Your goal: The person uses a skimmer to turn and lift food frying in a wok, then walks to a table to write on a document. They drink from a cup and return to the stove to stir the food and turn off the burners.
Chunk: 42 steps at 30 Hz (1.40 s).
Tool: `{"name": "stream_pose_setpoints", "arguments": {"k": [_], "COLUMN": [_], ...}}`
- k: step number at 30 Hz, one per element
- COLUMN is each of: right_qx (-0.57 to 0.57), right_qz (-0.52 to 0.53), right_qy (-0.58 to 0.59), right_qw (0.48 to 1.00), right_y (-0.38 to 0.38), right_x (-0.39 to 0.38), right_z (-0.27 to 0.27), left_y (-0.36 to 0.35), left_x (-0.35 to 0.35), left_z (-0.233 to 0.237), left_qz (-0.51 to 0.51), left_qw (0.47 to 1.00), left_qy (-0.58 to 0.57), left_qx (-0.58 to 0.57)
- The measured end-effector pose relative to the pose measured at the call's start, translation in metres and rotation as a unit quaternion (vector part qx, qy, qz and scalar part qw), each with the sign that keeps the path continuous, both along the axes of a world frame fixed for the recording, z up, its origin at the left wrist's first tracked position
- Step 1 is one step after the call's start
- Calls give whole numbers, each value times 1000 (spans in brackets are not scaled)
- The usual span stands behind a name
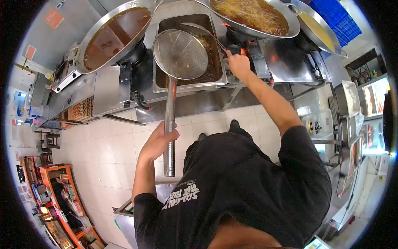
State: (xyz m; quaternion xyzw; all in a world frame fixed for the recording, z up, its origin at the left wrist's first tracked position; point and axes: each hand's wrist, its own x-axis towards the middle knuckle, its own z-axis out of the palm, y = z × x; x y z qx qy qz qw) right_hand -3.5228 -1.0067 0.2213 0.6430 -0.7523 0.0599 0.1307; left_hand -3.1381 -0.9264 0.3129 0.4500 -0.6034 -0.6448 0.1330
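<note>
The left hand (156,142) grips the strainer (180,54) by its handle (170,106), and the right hand (239,66) is closed around the ladle (200,27). The strainer is above the tray (225,78) — stiff metal, I think, heavier at the mesh end, perhaps slippery from grease, so the handle is the good place to hold — and woks (294,25) stand on both sides

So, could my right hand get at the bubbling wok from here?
Probably yes: your right hand is close in front of the wok, with nothing solid seen between, though its grip is taken by a utensil and flame shows below.
</note>
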Motion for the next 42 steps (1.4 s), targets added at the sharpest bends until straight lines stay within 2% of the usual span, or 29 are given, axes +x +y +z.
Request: {"name": "stream_pose_setpoints", "arguments": {"k": [5,7,8,11,13,15,17,20,21,24,25,26,28,31,33,34,35,36,37,38,40,42], "right_qx": [-122,-154,-109,-104,-132,-114,-89,-78,-75,-37,-51,125,103,-32,-260,-275,-308,-295,-287,-266,-264,-274], "right_qz": [-20,-21,-31,-16,-23,-26,-22,-31,-33,19,45,56,24,-65,-175,-153,-336,-389,-359,-378,-349,-358], "right_qy": [-102,-123,-126,-181,-209,-210,-237,-275,-304,-384,-416,-546,-718,-755,-689,-682,-716,-687,-689,-673,-714,-712], "right_qw": [987,980,985,978,969,971,967,958,949,922,907,826,688,652,653,661,528,538,560,577,546,538], "right_y": [54,64,62,60,67,63,62,54,54,45,36,29,34,48,67,82,89,93,100,98,91,84], "right_x": [38,59,71,76,78,79,85,85,83,70,72,65,73,40,3,-37,-47,-80,-96,-105,-110,-109], "right_z": [7,-3,-8,-33,-23,-18,-28,-17,-14,-1,0,6,8,-17,-79,-120,-128,-163,-180,-186,-189,-193], "left_y": [-7,-8,-7,-3,-10,-10,-2,-16,-20,-29,-27,-30,-38,-46,-48,-49,-53,-57,-62,-64,-66,-67], "left_x": [-7,-18,-25,-36,-30,-37,-48,-42,-34,-27,-33,-36,-39,-47,-53,-56,-58,-59,-58,-60,-56,-46], "left_z": [-12,-32,-41,-40,-42,-41,-37,-49,-44,-47,-39,-38,-39,-87,-106,-115,-125,-135,-138,-137,-135,-146], "left_qz": [-26,-27,-31,-22,0,12,5,66,71,61,73,79,96,101,92,91,95,103,90,95,110,104], "left_qw": [997,990,984,969,955,946,949,970,985,994,997,995,981,958,948,933,913,889,903,914,931,923], "left_qy": [-60,-94,-110,-138,-146,-182,-203,-98,-72,-6,18,51,116,210,243,283,325,370,355,329,273,285], "left_qx": [-27,-103,-140,-203,-257,-270,-240,-212,-140,-89,-16,31,125,166,181,206,228,248,225,218,215,235]}}
